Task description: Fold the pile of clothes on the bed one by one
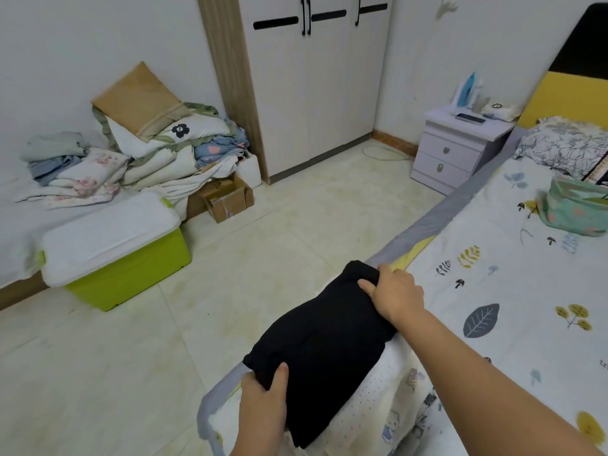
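1. Black garment (324,337): already folded into a compact oblong, it lies at the near corner of the bed (513,258), on top of light patterned clothes (378,406), with its long axis along the bed's grey edge rail (437,215).
2. Left hand (263,406): grips the near end of the garment, thumb on top and fingers apparently curled underneath. This hold keeps the folded layers from slipping apart.
3. Right hand (396,291): grips the far end, thumb pressed on the top surface, fingers wrapped over the edge. Holding both ends keeps the fold square.
4. Placement rationale: the corner position is judged to serve as a stacking spot, separate from the open sheet where unfolded items can be spread.
5. Task status: this item appears finished or nearly so; the patterned pieces beneath look loosely arranged, and whether they are folded cannot be determined.
6. Surroundings: a bedside cabinet (457,149) stands beyond the bed; a green storage box (125,258) sits on the floor.
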A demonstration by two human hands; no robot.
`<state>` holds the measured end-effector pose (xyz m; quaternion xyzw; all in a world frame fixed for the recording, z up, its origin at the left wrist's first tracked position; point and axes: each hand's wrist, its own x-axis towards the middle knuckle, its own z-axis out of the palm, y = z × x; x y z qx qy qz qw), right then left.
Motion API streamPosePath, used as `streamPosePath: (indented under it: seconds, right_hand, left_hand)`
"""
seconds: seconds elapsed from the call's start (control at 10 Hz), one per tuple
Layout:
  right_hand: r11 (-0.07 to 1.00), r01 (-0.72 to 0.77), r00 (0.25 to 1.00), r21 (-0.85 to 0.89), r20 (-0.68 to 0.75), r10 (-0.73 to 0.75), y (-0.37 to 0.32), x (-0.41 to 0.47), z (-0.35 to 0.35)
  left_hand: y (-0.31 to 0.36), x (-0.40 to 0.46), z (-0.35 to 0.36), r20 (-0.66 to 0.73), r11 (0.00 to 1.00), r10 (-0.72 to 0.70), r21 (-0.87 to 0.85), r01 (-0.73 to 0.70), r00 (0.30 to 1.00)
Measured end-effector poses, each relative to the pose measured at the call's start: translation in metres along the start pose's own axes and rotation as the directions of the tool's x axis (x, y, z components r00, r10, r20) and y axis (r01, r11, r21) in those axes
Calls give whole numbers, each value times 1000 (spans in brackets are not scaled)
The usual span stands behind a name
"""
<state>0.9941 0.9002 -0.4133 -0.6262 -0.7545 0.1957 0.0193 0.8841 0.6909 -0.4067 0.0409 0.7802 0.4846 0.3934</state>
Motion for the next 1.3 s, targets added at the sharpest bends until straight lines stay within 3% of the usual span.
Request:
streamPosePath:
  seconds: [0.1,0.2,0.3,0.4,0.5,0.7,0.9,1.1,1.3]
  right_hand:
    - [988,-145,980,-55,-145,136,-7,-11,0]
    - [995,-88,960,42,-263,96,-20,-26,0]
    - [999,45,971,-9,-236,-46,-31,-42,16]
    - [993,86,991,-82,-95,-94,-23,-47,39]
    - [998,48,999,-44,-16,-49,-9,-44,50]
    - [997,60,997,-42,52,-58,0,-43,52]
    - [997,78,991,-29,113,-74,-3,-53,32]
    - [984,172,985,34,5,-173,0,-84,-20]
    - [974,226,973,34,43,-227,17,-126,-78]
  left_hand:
    - [0,2,-6,-117,942,234,273,-195,965]
    - [7,-4,-5,-39,675,551,609,-417,834]
    - [14,2,7,221,361,595,786,-502,773]
    - [11,12,21,401,135,503,838,-528,766]
    - [-1,22,29,464,76,372,848,-525,804]
    - [-19,25,32,439,122,346,855,-504,829]
    - [3,18,31,446,61,285,875,-480,848]
    - [45,-3,17,519,-29,312,842,-539,796]
    - [91,-37,10,611,22,369,748,-664,700]
